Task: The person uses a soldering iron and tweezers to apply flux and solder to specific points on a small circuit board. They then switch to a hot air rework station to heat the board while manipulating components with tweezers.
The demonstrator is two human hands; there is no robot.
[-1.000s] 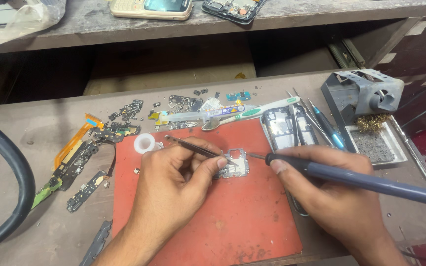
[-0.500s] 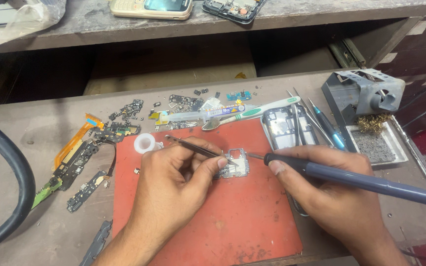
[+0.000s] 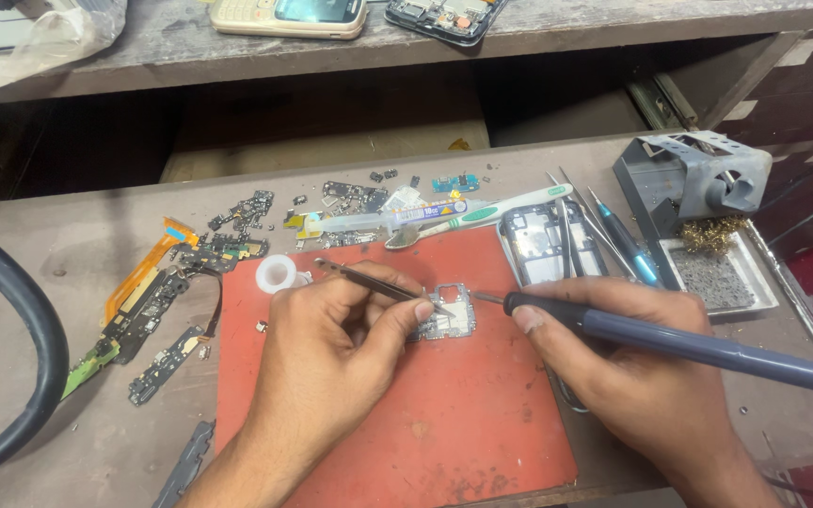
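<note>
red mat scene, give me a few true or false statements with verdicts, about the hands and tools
1. The left hand holds tweezers over the small circuit board. True.
2. The right hand holds a toothbrush. False: it holds a soldering iron; the toothbrush lies on the bench.
3. The circuit board lies on the red mat. True.
4. The soldering iron stand is left of the mat. False: it is to the right.
</note>
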